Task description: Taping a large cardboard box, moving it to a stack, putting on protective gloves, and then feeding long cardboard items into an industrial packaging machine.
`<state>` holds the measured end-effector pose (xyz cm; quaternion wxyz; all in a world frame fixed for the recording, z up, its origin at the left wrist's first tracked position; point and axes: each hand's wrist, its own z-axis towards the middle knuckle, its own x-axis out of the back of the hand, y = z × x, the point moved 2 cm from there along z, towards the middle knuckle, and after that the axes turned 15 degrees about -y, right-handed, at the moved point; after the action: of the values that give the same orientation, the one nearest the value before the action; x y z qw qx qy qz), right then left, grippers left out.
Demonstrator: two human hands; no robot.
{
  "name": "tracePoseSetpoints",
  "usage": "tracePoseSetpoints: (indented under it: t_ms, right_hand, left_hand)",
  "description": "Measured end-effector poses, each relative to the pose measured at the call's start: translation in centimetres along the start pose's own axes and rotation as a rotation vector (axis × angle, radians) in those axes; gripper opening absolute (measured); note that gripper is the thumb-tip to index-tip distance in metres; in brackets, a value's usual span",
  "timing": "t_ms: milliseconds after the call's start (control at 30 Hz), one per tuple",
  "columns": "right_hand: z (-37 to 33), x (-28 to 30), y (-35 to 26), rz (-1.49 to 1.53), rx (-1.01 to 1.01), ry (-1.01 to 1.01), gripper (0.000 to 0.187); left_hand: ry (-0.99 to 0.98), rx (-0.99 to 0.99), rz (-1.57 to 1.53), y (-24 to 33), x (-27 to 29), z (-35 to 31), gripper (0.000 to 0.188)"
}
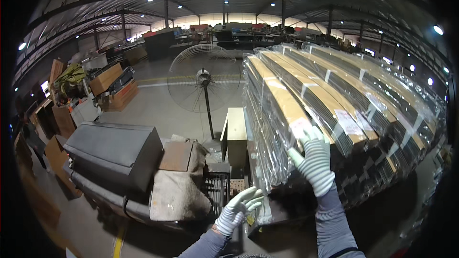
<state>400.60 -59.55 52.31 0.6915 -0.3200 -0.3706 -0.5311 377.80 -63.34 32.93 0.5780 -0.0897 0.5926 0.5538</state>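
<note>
The stack of long tan-and-black strips (334,110), bundled in clear film with white tags, fills the right half; the gloved right hand (313,155) lies flat, fingers spread, on its near end; the left hand (239,208), grip loosely open, touches the lower corner; bare concrete floor (153,107) opens leftward around a standing fan (204,79); the stack's base is lost in shadow.

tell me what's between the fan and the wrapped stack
In the head view, a pale upright board stands between the fan and the wrapped stack, close against the stack's left side.
</note>
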Motion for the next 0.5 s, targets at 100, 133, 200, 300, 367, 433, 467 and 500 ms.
tracePoseSetpoints:
  t_ms: [100,133,200,300,367,433,467,500]
  right_hand:
    - [0.1,-1.8,-2.4,0.032,0.009,-0.029,0.056]
    - [0.0,-1.9,-2.5,0.073,0.017,0.060,0.056]
    - [-0.2,-1.9,-2.1,0.078,-0.146,0.085,0.054]
    - [-0.7,-0.4,-7.3,0.052,-0.112,0.013,0.050]
    - [-2.1,2.4,-10.9,0.124,-0.062,-0.189,0.050]
    - [-4.5,1.8,-8.7,0.260,0.085,-0.036,0.058]
    - [-3.3,2.9,-7.9,0.380,-0.064,-0.163,0.063]
    - [-2.9,1.7,-6.5,0.216,-0.081,-0.004,0.060]
  left_hand:
    - [-0.195,0.006,-0.036,1.3,1.2,3.7,0.070]
    - [-0.248,0.023,-0.026,1.3,2.9,5.2,0.077]
    - [-0.245,0.010,0.011,1.6,3.2,8.9,0.079]
    - [-0.169,-0.007,-0.107,4.8,5.8,14.0,0.078]
    - [-0.173,-0.050,-0.176,7.6,8.6,17.7,0.072]
    - [-0.116,-0.067,-0.202,8.7,7.7,21.4,0.057]
    - [-0.182,0.020,-0.239,9.8,7.2,21.4,0.046]
    - [-0.137,0.079,-0.236,10.9,5.4,21.5,0.040]
